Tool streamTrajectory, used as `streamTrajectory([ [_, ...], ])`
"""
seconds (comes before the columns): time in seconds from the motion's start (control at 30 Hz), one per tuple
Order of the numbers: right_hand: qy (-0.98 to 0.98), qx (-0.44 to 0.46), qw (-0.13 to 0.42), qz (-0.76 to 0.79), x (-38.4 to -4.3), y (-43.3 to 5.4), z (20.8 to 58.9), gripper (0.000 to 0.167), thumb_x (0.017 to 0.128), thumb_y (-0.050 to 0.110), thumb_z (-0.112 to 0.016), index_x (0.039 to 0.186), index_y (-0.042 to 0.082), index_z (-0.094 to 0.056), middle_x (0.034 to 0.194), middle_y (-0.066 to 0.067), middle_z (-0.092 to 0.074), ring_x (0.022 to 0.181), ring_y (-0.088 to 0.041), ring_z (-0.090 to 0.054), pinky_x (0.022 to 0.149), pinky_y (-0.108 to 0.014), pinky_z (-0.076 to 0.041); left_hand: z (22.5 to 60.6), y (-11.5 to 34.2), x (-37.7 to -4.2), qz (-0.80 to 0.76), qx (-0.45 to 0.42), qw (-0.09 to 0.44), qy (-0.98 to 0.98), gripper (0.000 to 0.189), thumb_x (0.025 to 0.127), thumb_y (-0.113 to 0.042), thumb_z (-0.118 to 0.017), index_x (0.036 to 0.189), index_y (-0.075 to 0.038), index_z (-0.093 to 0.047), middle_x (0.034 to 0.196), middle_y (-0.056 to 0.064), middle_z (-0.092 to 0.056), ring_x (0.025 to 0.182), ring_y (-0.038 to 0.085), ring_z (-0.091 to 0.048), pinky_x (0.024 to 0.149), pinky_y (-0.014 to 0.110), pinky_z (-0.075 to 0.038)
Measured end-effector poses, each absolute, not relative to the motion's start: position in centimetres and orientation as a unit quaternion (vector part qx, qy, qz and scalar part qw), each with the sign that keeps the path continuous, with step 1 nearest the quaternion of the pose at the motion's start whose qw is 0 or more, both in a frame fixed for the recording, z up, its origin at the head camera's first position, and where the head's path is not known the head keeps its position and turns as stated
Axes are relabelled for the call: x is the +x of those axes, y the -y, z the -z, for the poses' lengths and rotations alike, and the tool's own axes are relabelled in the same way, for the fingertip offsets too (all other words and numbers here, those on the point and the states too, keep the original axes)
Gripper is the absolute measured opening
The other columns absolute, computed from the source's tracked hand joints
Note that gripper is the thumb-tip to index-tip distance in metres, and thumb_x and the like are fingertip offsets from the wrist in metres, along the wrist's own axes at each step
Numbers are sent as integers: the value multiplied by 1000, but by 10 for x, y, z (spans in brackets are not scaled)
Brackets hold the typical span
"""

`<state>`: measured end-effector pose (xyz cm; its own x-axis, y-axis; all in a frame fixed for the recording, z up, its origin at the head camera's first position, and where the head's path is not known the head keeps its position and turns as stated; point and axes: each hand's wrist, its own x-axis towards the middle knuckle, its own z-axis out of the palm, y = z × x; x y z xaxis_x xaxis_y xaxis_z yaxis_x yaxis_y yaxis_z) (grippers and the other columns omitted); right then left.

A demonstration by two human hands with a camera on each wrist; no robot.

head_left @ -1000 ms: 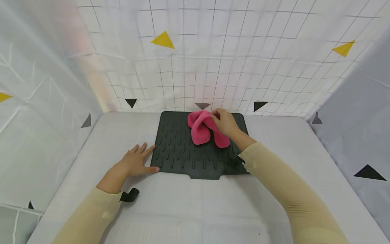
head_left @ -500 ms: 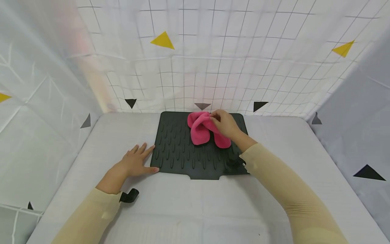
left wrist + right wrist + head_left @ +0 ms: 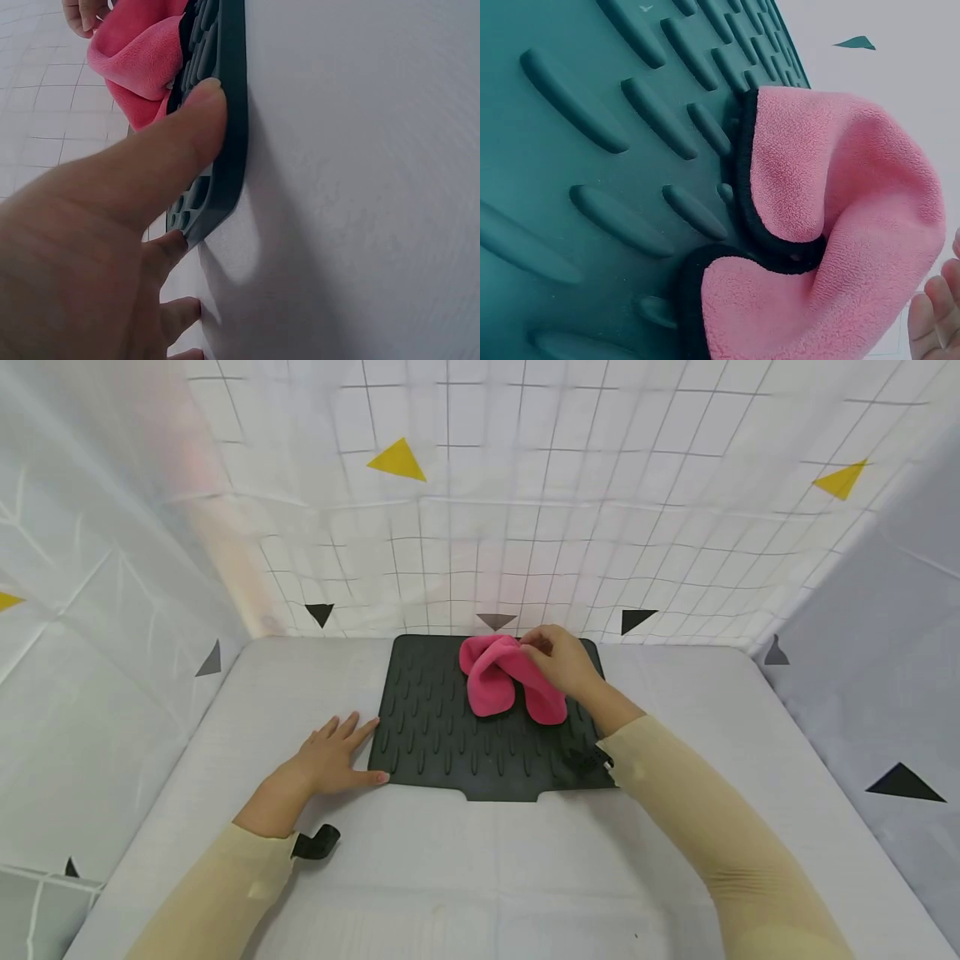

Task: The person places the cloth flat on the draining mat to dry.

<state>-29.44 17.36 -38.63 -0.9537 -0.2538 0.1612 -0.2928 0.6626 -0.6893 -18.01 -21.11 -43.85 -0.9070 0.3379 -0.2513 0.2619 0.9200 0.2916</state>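
A pink cloth (image 3: 491, 681) with a black edge lies folded into loose loops on a dark rubber mat (image 3: 427, 727), which is studded with raised oval ridges. My right hand (image 3: 566, 660) is over the mat's far right part, its thumb and forefinger pinching the top of the cloth. Several of its fingers (image 3: 937, 311) show beside the cloth at the edge of the right wrist view. My left hand (image 3: 330, 758) rests with spread fingers at the mat's left edge. Its thumb (image 3: 199, 112) lies on the mat's near corner in the left wrist view.
The mat lies on a white-covered table (image 3: 480, 877), its far edge close to a white gridded curtain (image 3: 495, 560). Plain white sheets hang at both sides. Black wrist cameras (image 3: 317, 842) sit at the sleeve cuffs.
The right wrist has shifted slightly right while its fingertips stay at the top of the cloth. Cloth, mat and left hand keep their places.
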Motion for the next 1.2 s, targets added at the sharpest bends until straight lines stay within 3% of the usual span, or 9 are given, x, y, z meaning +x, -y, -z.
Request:
streamTrajectory([
  [0.37, 907, 149, 27, -393, -281, -185, 384, 25, 101, 24, -63, 118, 7, -65, 117, -10, -61, 104, -27, -60, 90, -45, -50, 440, 210, -182, -132, 158, 138, -969, 101, 84, -67, -67, 157, -9, -30, 159, 31, -22, 143, 59, -16, 108, 75, -18],
  [0.6, 908, 147, 31, -392, -274, -192, 385, 25, 100, 24, -64, 118, 7, -65, 117, -11, -63, 104, -28, -62, 91, -45, -51, 432, 207, -183, -137, 164, 152, -965, 95, 87, -57, -70, 155, -3, -32, 156, 35, -24, 139, 61, -22, 109, 71, -24],
  [0.9, 908, 147, 42, -391, -265, -206, 390, 26, 101, 23, -62, 119, 4, -65, 118, -14, -62, 104, -30, -63, 91, -47, -52, 426, 192, -188, -171, 177, 130, -960, 79, 95, -46, -66, 153, -1, -37, 154, 34, -31, 140, 52, -32, 110, 64, -30],
  [1.2, 905, 141, 44, -399, -259, -211, 399, 26, 100, 24, -64, 118, 4, -65, 114, -12, -64, 97, -28, -63, 84, -45, -54, 425, 168, -194, -188, 196, 81, -959, 62, 99, -37, -63, 147, -1, -47, 149, 23, -46, 138, 42, -42, 111, 56, -34],
])
